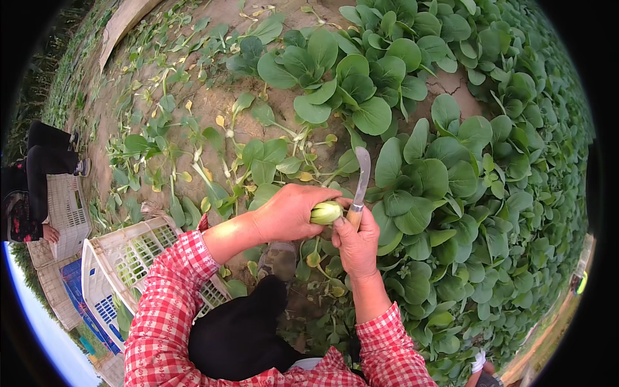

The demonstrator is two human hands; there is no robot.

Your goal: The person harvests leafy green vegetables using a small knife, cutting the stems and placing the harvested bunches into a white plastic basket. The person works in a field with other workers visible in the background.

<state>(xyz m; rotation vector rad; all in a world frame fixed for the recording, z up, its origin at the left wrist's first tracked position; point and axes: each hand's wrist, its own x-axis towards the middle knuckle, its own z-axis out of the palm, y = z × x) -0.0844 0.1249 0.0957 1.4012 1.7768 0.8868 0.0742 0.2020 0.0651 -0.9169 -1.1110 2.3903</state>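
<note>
My left hand (287, 211) is wrapped around a trimmed head of bok choy (326, 213), its pale green base turned to the right. In my right hand (359, 247) is a knife with a wooden handle and a curved, stained metal blade (362, 175) that points up and away. My right thumb touches the bok choy's base, so the hands meet at the vegetable. Its leaves are hidden behind my left hand. Growing bok choy plants (420, 179) stand just right of the knife. Cut-off leaves (263, 159) lie on the soil beyond my left hand.
A white plastic crate (133, 256) holding green vegetables stands by my left arm. More crates (67, 213) and a person in dark trousers (51, 157) are at far left. Dense rows of bok choy (522, 242) fill the right. Another person's hand (476, 375) shows at bottom right.
</note>
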